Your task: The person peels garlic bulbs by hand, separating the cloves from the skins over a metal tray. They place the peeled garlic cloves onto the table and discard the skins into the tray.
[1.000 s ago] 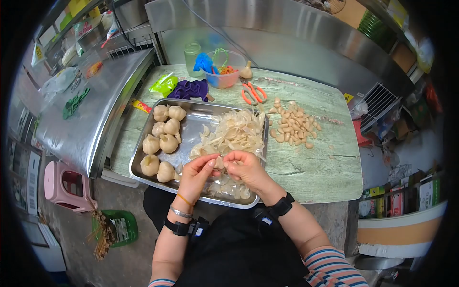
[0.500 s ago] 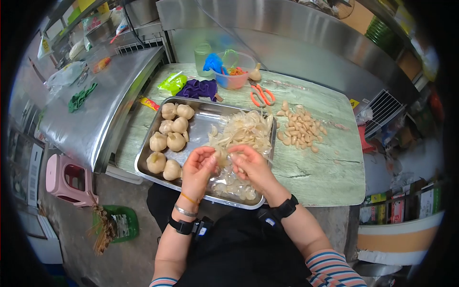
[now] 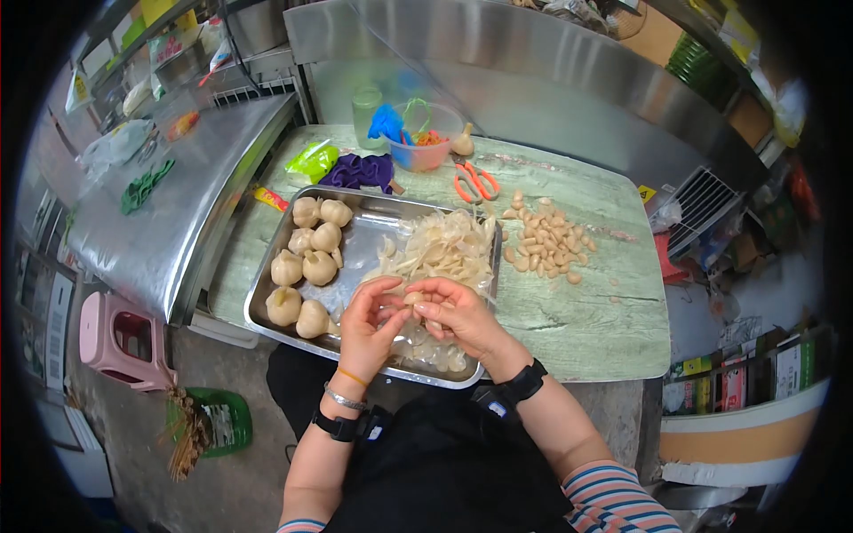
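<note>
My left hand (image 3: 369, 322) and my right hand (image 3: 462, 318) meet above the front of a metal tray (image 3: 366, 238). A pale garlic clove (image 3: 414, 299) is pinched by my right thumb and fingers. My left fingers are curled against the same clove; what else they may hold is hidden. Under and behind the hands lies a heap of papery garlic skins (image 3: 440, 244). Whole garlic bulbs (image 3: 320, 266) line the left side of the tray. To the right, on the table, is a pile of peeled garlic cloves (image 3: 551, 240).
Orange-handled scissors (image 3: 477, 181) lie behind the tray. Near them stand a clear plastic bowl (image 3: 425, 153), a single garlic bulb (image 3: 463, 140) and a green cup (image 3: 367, 115). A purple cloth (image 3: 359, 171) touches the back-left area. A pink stool (image 3: 124, 342) stands on the floor.
My hands were slightly apart and have come together around the clove. The whole view has shifted a little; the bulbs, skins and clove pile look the same.
</note>
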Demonstrator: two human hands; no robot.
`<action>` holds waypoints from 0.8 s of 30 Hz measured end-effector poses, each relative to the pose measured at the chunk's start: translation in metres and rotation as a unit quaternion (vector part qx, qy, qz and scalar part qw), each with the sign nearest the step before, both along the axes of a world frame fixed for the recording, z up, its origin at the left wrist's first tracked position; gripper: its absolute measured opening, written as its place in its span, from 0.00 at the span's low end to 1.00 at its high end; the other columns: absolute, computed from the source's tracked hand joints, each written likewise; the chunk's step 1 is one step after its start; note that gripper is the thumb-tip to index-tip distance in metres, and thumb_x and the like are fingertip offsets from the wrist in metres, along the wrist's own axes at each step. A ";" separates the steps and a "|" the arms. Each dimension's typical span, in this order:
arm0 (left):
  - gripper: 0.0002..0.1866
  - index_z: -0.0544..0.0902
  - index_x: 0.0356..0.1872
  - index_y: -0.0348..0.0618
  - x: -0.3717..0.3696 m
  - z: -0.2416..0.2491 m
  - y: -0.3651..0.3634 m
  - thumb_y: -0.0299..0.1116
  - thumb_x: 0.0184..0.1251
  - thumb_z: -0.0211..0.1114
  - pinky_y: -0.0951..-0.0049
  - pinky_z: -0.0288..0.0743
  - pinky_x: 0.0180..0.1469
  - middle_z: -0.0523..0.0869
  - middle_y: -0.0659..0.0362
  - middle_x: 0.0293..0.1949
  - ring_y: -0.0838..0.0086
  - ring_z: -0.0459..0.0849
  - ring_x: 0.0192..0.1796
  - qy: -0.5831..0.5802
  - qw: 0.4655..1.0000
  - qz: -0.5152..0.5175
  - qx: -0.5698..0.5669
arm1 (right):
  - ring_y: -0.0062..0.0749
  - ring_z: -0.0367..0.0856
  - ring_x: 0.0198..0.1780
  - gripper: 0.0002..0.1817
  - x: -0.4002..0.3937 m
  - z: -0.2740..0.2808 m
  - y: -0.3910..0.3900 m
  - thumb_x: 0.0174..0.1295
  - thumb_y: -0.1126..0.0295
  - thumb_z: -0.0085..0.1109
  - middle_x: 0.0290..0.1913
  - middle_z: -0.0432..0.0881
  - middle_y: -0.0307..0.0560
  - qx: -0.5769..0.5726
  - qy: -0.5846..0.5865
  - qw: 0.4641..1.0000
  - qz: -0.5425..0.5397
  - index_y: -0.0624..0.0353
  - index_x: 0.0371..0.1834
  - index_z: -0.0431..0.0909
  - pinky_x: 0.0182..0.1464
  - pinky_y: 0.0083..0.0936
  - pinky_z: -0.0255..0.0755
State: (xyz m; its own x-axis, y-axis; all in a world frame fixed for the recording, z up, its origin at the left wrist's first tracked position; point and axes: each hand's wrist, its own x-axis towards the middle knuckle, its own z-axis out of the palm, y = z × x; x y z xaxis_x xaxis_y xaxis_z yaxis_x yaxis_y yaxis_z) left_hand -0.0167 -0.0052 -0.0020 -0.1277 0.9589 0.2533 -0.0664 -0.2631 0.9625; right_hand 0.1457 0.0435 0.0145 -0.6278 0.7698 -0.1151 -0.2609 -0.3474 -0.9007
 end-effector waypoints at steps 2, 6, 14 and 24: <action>0.26 0.74 0.57 0.43 0.004 0.004 0.001 0.19 0.55 0.67 0.81 0.77 0.41 0.73 0.58 0.56 0.79 0.79 0.43 0.057 0.997 0.033 -0.048 | 0.13 0.64 0.21 0.14 0.007 -0.002 0.004 0.70 0.66 0.50 0.34 0.77 0.39 -0.049 0.069 0.996 -0.013 0.61 0.53 0.71 0.20 0.10 0.56; 0.24 0.74 0.57 0.41 0.001 -0.007 0.007 0.22 0.57 0.67 0.82 0.73 0.33 0.79 0.59 0.49 0.83 0.76 0.30 0.116 0.990 0.007 -0.081 | 0.16 0.65 0.22 0.15 0.035 0.017 0.011 0.69 0.67 0.48 0.37 0.77 0.42 -0.161 0.203 0.965 -0.042 0.59 0.56 0.68 0.17 0.10 0.55; 0.12 0.80 0.46 0.38 0.002 0.001 0.003 0.23 0.61 0.64 0.83 0.73 0.31 0.81 0.61 0.40 0.84 0.77 0.27 0.112 0.988 -0.004 -0.107 | 0.27 0.75 0.42 0.14 0.147 0.020 0.130 0.69 0.62 0.49 0.39 0.76 0.44 0.500 -0.244 0.793 -0.250 0.60 0.50 0.73 0.39 0.21 0.72; 0.07 0.79 0.44 0.39 0.001 0.000 -0.003 0.27 0.68 0.60 0.86 0.63 0.26 0.78 0.65 0.33 0.88 0.70 0.24 0.023 0.992 0.099 -0.070 | 0.25 0.76 0.52 0.19 0.149 0.045 0.138 0.68 0.53 0.50 0.48 0.81 0.43 0.152 -0.184 0.871 -0.430 0.57 0.41 0.81 0.57 0.28 0.64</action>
